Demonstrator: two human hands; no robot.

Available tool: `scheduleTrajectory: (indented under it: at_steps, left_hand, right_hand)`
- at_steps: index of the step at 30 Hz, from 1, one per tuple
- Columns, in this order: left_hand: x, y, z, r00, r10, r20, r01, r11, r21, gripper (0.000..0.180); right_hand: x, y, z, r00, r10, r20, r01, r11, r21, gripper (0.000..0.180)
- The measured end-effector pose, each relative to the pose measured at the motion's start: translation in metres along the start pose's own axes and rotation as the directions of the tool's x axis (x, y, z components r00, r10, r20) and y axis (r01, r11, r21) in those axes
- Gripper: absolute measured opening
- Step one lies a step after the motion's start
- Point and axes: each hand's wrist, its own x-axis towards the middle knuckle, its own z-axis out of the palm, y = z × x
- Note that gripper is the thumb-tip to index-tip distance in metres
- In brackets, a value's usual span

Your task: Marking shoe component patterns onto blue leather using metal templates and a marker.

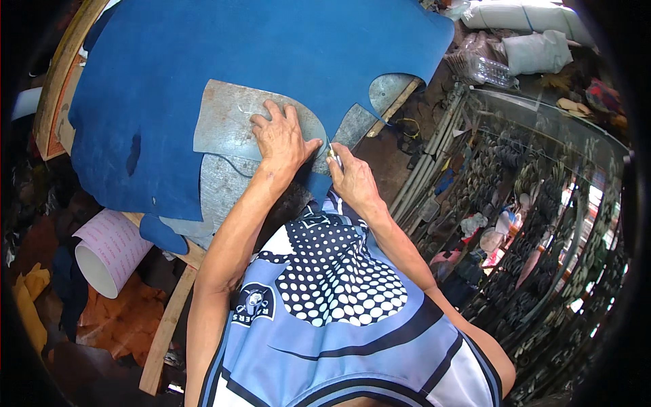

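We're likely cutting blue leather point(149, 68), right hand point(356, 180) gripping knife point(331, 154), left hand point(281, 139) splayed on grey template point(220, 115); next stroke needs firm pinning.

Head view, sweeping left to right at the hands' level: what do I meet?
Wooden frame, dark patch on the blue sheet, bare left part of the grey plate, left hand spread on it, right hand gripping a small tool, grey poles, mass of dark pieces.
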Motion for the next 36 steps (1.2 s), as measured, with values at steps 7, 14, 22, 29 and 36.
scheduleTrajectory:
  at_steps: [7, 14, 22, 29, 36]
  left_hand:
    - [-0.001, -0.001, 0.004, 0.996, 0.042, -0.074, -0.036, 0.996, 0.078, 0.081]
    - [0.001, -0.001, 0.008, 0.996, 0.056, -0.069, -0.045, 0.988, 0.148, 0.085]
    - [0.004, 0.004, 0.0, 0.998, 0.056, -0.023, -0.051, 0.984, 0.173, 0.084]
    - [-0.045, -0.035, 0.025, 0.978, 0.087, -0.191, -0.118, 0.981, -0.155, 0.078]
    - [-0.131, -0.067, 0.059, 0.915, 0.303, -0.267, -0.378, 0.876, -0.299, 0.049]
  right_hand:
    - [-0.007, -0.014, 0.008, 0.986, 0.164, 0.033, -0.167, 0.983, 0.08, 0.034]
    - [-0.015, -0.02, 0.014, 0.975, 0.223, 0.01, -0.224, 0.972, 0.069, 0.034]
    - [-0.03, -0.026, 0.018, 0.961, 0.272, 0.048, -0.276, 0.955, 0.113, 0.03]
    - [-0.017, -0.022, -0.012, 0.953, 0.303, -0.004, -0.281, 0.889, 0.36, 0.034]
    - [0.062, -0.022, 0.001, 0.97, -0.224, -0.093, 0.217, 0.973, -0.077, 0.037]
